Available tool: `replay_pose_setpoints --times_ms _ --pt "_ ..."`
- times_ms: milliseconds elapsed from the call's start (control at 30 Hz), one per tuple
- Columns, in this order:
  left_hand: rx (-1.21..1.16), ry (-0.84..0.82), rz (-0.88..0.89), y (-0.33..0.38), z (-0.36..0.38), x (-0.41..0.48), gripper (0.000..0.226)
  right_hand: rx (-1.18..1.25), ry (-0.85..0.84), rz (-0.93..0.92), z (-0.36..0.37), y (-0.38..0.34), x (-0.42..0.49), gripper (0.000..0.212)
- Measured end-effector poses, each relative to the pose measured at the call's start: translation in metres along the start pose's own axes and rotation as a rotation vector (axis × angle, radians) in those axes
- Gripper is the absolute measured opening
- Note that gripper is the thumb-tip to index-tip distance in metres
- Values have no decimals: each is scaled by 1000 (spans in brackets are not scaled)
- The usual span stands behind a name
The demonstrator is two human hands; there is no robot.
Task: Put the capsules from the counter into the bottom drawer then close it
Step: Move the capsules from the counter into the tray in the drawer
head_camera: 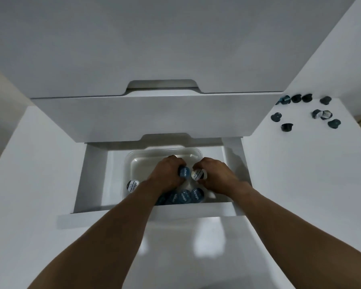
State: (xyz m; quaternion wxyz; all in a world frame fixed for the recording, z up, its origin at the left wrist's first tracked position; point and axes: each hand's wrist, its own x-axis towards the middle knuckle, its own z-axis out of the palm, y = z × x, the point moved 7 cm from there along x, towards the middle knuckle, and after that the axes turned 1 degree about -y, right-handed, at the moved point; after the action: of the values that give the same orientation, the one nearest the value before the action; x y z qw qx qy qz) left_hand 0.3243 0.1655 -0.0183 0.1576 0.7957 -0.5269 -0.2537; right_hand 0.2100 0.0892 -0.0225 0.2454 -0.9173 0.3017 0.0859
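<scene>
The bottom drawer (92, 178) is pulled out below me, with a clear plastic tub (146, 158) inside it. Both of my hands reach down into the tub. My left hand (167, 174) is closed around a dark blue capsule (184, 171). My right hand (216, 174) grips a capsule with a white foil lid (198, 174). Several blue capsules (185, 196) lie along the tub's near side, and one more capsule (133, 185) rests at its left edge. Several dark capsules (287, 127) remain scattered on the white counter (300, 163) at the right.
A second white drawer front (133, 119) sticks out just above the open drawer, with another (112, 49) above that. The pale floor (175, 257) lies below my forearms. A white panel (29, 163) flanks the drawer on the left.
</scene>
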Motion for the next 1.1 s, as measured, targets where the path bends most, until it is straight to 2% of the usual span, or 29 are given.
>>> replay_pose_setpoints --times_ms 267,500,600,767,1100 --pt "19 -55 7 -13 10 8 36 -48 -56 -30 7 -1 10 46" --pt "9 -108 7 -16 16 13 50 -43 -107 -24 9 1 14 54" --pt "-5 -105 13 -15 14 13 42 -37 -117 -28 8 3 12 57" --pt "-27 -125 -10 -15 16 12 26 -70 -91 -67 4 0 9 45" --pt "-22 -175 -25 -12 24 10 27 -169 -159 -113 5 -7 3 39"
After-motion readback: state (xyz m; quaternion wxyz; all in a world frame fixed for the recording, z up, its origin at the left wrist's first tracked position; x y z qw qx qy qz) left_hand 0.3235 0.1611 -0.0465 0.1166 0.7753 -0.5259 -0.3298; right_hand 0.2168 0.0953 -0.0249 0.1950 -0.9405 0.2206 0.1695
